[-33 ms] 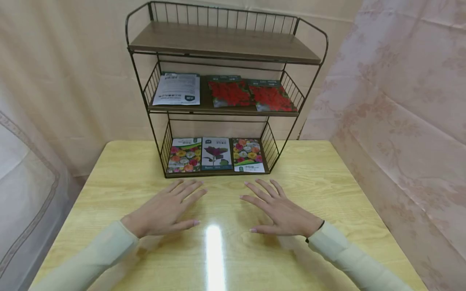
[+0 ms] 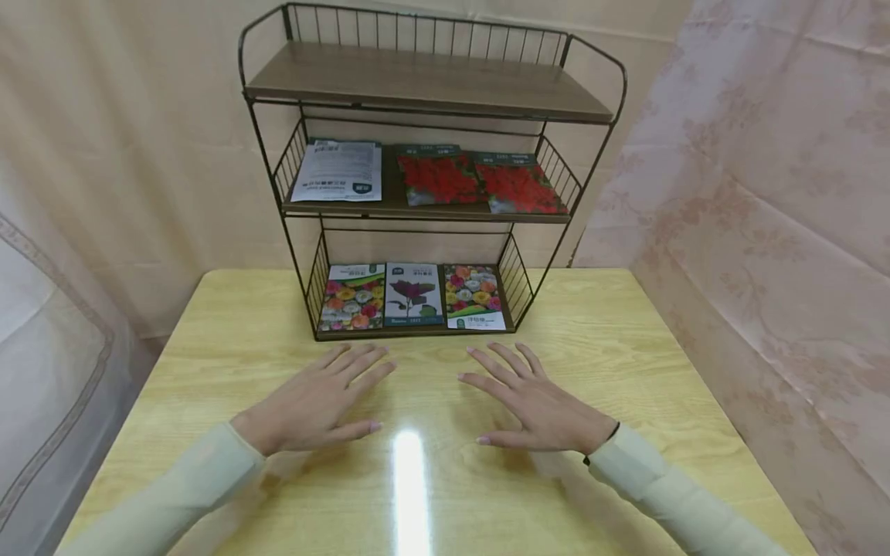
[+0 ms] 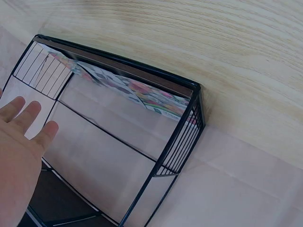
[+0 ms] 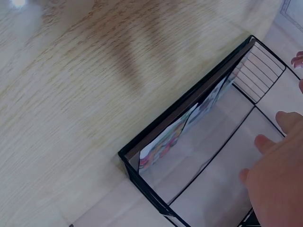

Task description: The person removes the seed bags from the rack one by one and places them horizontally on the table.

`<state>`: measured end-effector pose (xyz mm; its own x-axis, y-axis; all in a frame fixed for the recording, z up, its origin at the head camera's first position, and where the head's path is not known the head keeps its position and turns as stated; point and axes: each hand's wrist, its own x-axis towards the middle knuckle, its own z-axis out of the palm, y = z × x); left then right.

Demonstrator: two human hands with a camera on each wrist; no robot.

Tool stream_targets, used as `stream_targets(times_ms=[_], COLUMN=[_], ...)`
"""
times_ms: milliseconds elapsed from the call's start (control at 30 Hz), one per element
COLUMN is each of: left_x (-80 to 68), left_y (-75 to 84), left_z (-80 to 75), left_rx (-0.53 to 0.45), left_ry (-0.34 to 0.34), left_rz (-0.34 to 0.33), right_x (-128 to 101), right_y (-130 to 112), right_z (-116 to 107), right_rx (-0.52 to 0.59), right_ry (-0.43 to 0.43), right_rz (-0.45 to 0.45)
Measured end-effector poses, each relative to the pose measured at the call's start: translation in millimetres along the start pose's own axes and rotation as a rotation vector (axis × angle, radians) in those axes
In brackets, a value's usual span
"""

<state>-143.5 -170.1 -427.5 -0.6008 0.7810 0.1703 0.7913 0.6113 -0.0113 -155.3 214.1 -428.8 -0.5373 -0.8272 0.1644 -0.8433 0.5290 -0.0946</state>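
Pale curtain backdrop on all sides; light wood table [image 2: 626, 347] w/ a glare streak near the front edge. Wire rack [image 2: 431, 177], 3 tiers, stands at the back centre of the table.

Top tier: bare brown board. Mid tier: white printed leaflet [image 2: 338, 171] at left, two red-flower seed packets [image 2: 480, 181] side by side to its right, edges overlapping slightly. Bottom tier: three packets in a row, touching — mixed-flower packet [image 2: 352, 296] at left, dark purple-plant packet [image 2: 413, 293] in the middle, second mixed-flower packet [image 2: 473, 296] at right.

Left hand [image 2: 316, 401]: palm down, fingers straight and spread, lying flat on the table just in front of the rack; holds nothing. Right hand [image 2: 531, 401]: same pose, fingers splayed, flat on the table, dark band at wrist; holds nothing. Hands apart from each other, glare streak between them. Fingertips near the rack's bottom rail, not touching it. Nearest items: bottom-row packets.

Wrist views: each shows the rack's lower corner [image 3: 194, 94] & packet edges, hand partly in frame w/ fingers extended.

Pale green sleeves on both arms.
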Motion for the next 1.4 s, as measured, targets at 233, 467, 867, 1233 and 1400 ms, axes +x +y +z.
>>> stream_targets(times_ms=[233, 467, 867, 1233, 1400], left_x=[3.6, 4.5, -0.6, 7.1, 13.7], left_y=[-2.5, -7.1, -34.1, -62.6, -73.0], left_z=[4.9, 2.4, -26.6, -72.2, -90.3], left_rx=[0.011, -0.067, -0.819, -1.276, -1.403], left_ry=[0.035, 0.098, 0.191, 0.427, 0.542], left_rz=[0.009, -0.036, -0.523, -0.655, -0.647], right_x=[-1, -5, 26, 105, 141], right_y=[1, 3, -8, -12, -10], right_z=[4, 8, -7, -47, -69], right_rx=[0.029, 0.075, 0.425, 1.118, 1.314], right_ry=[0.021, 0.037, 0.114, 0.196, 0.201], right_rz=[-0.013, -0.007, 0.231, 0.449, 0.487])
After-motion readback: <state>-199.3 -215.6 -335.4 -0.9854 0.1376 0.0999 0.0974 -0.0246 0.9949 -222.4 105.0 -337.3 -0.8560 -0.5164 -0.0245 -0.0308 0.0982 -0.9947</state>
